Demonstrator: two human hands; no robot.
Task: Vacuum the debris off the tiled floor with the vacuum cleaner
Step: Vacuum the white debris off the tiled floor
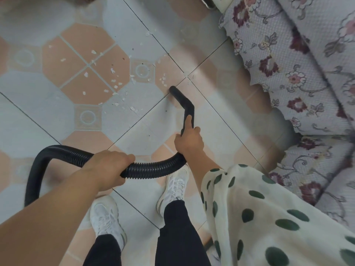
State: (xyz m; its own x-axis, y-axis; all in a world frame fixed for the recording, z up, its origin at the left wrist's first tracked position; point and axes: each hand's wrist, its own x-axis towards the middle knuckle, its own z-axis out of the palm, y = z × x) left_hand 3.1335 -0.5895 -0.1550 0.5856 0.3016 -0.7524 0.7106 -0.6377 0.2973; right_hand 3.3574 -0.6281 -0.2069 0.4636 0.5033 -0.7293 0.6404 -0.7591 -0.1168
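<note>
My right hand (189, 142) grips the black bent nozzle tube (184, 101) of the vacuum cleaner, index finger stretched along it. The tube's open tip sits low over the tiled floor (211, 121) at a tile joint. My left hand (110, 167) is curled round the black ribbed hose (153, 169), which loops away to the left and down out of view. Several small white scraps of debris (113, 81) lie scattered over the orange and grey tiles, left of and beyond the tip. The vacuum's body is not in view.
A sofa with a flowered quilted cover (288, 64) runs along the right side, its scalloped edge hanging near the floor. My two white shoes (105, 215) stand on the tiles below the hose. A dotted cream sleeve (259, 217) covers my right arm.
</note>
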